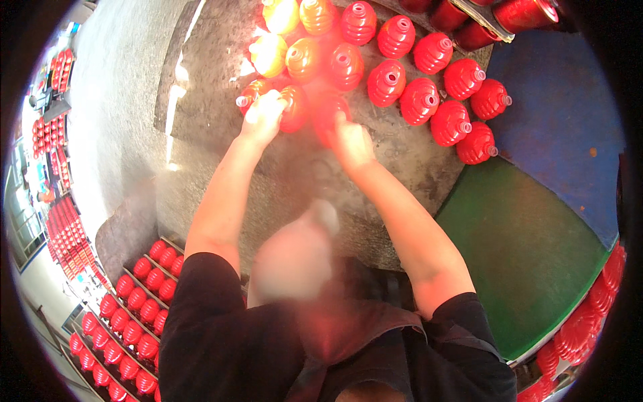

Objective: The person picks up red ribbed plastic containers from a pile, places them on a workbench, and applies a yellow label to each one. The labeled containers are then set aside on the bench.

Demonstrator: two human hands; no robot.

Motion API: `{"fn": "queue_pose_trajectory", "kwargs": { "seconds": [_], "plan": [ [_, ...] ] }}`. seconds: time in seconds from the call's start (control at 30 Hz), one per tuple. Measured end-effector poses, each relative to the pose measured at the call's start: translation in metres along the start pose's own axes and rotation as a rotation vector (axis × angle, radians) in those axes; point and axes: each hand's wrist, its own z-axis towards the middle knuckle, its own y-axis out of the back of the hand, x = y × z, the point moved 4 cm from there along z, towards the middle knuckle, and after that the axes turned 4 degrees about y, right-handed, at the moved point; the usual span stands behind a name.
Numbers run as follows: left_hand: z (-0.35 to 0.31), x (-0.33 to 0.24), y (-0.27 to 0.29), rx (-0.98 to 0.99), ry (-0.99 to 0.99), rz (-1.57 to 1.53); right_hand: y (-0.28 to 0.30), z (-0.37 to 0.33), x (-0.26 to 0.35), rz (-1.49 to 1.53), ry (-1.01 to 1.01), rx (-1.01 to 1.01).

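Both my arms reach forward over a grey, worn work surface (221, 167). My left hand (264, 115) closes on a round, ribbed red plastic bottle (293, 110), and a second one (250, 94) lies against its far-left side. My right hand (353, 142) is wrapped round another red ribbed bottle (327, 119), close to the first. Glare and haze blur the fingertips on that side. Beyond my hands stand rows of similar bottles (345, 65) with short open necks, several curving away to the right, such as this bottle (476, 142).
A green sheet (522, 254) and a blue sheet (556, 107) cover the right side. Larger red containers (526, 15) sit at the far right. Racks of red ribbed pieces (134, 321) stand at lower left. More red parts (579, 335) line the lower right edge.
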Motion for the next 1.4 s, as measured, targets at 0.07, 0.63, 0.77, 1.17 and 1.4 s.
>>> {"fn": "queue_pose_trajectory", "kwargs": {
  "seconds": [0.07,0.63,0.77,1.17,1.4],
  "plan": [
    [0.0,-0.005,0.002,-0.057,-0.135,0.167,-0.004,0.007,0.0,0.034,-0.005,-0.003],
    [-0.009,-0.016,0.003,-0.045,-0.013,0.282,-0.028,0.034,0.002,0.11,-0.018,-0.027],
    [-0.022,-0.033,0.007,-0.051,0.052,0.247,-0.025,0.027,0.0,0.327,-0.012,0.058],
    [-0.171,-0.059,-0.047,0.273,0.038,-0.028,0.046,-0.27,-0.07,-0.135,-0.176,-0.063],
    [-0.241,-0.091,-0.05,0.403,-0.026,0.025,0.048,-0.455,-0.063,-0.117,-0.386,-0.191]
  ]
}}
